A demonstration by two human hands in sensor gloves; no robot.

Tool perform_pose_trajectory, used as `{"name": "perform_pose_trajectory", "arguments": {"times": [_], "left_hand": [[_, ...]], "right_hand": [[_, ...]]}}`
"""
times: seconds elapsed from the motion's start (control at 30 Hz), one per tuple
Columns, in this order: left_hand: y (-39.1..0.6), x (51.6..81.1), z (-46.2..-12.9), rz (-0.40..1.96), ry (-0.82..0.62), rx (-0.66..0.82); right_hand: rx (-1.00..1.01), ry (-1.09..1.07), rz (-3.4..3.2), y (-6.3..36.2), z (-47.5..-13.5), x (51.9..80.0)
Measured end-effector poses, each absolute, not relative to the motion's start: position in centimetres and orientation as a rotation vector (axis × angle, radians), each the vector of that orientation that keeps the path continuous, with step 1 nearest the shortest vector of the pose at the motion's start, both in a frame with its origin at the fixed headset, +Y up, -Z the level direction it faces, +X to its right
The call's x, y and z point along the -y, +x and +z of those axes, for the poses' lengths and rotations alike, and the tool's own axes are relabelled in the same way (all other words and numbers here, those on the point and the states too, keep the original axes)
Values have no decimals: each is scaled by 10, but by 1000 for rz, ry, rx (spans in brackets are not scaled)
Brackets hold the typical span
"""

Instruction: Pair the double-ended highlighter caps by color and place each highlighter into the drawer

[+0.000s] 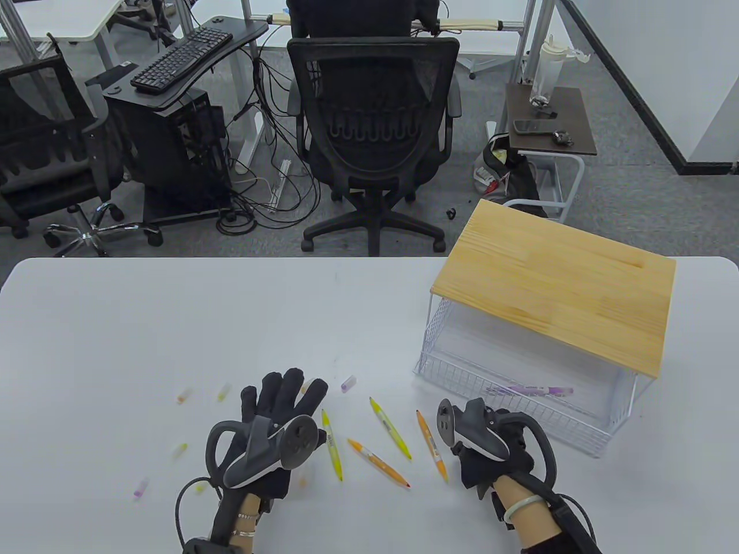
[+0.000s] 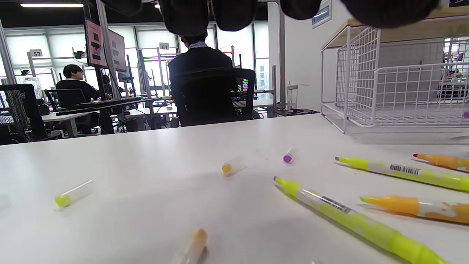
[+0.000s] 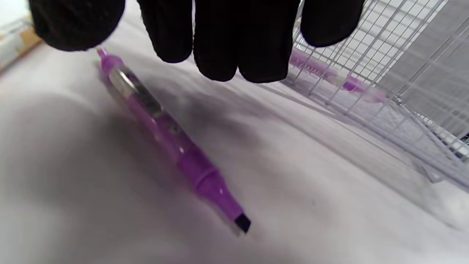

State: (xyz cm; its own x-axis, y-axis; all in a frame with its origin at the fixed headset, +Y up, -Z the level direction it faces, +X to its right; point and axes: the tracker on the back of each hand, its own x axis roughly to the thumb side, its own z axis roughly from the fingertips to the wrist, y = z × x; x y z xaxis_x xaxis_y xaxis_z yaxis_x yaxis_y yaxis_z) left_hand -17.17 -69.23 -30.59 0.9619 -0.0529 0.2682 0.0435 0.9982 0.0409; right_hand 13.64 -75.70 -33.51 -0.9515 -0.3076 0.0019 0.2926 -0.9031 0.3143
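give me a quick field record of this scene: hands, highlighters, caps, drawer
left hand: fingers spread flat above the table, holding nothing
right hand: over an uncapped purple highlighter lying on the table; grip cannot be told
uncapped on table: two yellow highlighters, two orange highlighters
loose caps: purple cap, orange cap, yellow cap, others blurred at left
wire drawer: pulled open under a wooden top, one purple highlighter inside

The table view looks down over my table (image 1: 173,323). My left wrist view skims low across it; both wrist views share the drawer (image 2: 403,91).
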Motion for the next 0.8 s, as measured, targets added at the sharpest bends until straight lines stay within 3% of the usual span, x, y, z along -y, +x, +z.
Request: {"name": "perform_pose_trajectory", "arguments": {"times": [0.27, 0.8], "left_hand": [[-178, 692, -308, -46, 30, 249], [-184, 691, -308, -39, 40, 230]], "right_hand": [[476, 129, -2707, 121, -349, 769], [523, 168, -2673, 118, -355, 764]]}}
